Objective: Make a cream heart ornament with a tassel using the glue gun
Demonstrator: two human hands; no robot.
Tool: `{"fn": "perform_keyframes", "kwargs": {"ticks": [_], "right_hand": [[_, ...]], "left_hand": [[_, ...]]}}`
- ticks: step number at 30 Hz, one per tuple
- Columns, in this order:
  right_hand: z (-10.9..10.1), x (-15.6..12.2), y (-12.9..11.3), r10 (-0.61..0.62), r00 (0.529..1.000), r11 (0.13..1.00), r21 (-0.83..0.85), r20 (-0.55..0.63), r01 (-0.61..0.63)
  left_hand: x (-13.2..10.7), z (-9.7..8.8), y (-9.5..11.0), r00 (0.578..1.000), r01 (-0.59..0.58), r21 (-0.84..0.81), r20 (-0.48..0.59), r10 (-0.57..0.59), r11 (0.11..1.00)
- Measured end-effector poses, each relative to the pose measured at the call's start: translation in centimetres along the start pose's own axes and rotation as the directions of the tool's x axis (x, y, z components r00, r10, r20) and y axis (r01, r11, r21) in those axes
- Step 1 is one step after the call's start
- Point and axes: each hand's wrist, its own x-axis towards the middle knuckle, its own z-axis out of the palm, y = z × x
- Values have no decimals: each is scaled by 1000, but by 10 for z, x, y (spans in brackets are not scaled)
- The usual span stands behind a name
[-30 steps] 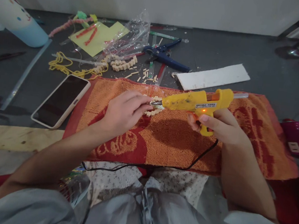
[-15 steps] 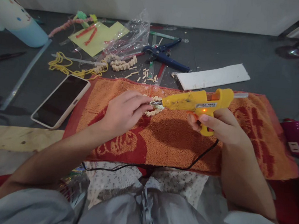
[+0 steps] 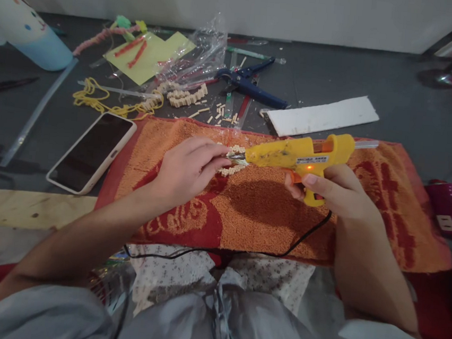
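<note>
- Beige piece [image 3: 233, 171]: a curved form of small sticks, lying on the orange-and-red towel [image 3: 280, 223], near the towel's rear edge and left of its middle.
- Left hand [image 3: 182, 168]: grip drawn nearly together, thumb and index fingertips at the left side of the beige piece. The metal nozzle and the fingers obscure the contact; whether the grip pinches the piece cannot be told.
- Right hand [image 3: 341, 191]: grip closed around the handle of the yellow glue gun [image 3: 279, 152], fingers at the orange trigger.
- Glue gun: nozzle pointing left, its tip at the left fingertips, over the beige piece. Indicator lit orange; clear glue stick [image 3: 366, 144] projecting from the rear.
- Black cord [image 3: 307, 235]: runs from the handle toward the towel's front edge.
- Towel: laid over the middle of the front edge of the counter [image 3: 401, 90].
- Behind the towel: short loose sticks [image 3: 220, 116], a beige stick strip [image 3: 187, 97], a blue cutting tool [image 3: 257, 93] and a white board [image 3: 323, 116].
- Phone [image 3: 92, 151]: beside the towel's left edge, screen dark.
- Purple device [image 3: 451, 212]: by the towel's right edge.
</note>
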Motion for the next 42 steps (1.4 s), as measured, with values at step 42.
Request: {"fn": "perform_keyframes", "kwargs": {"ticks": [42], "right_hand": [[2, 0, 1, 15, 1000, 1000, 8, -4, -15]], "left_hand": [[0, -2, 2, 1000, 16, 11, -9, -16, 1000]]}}
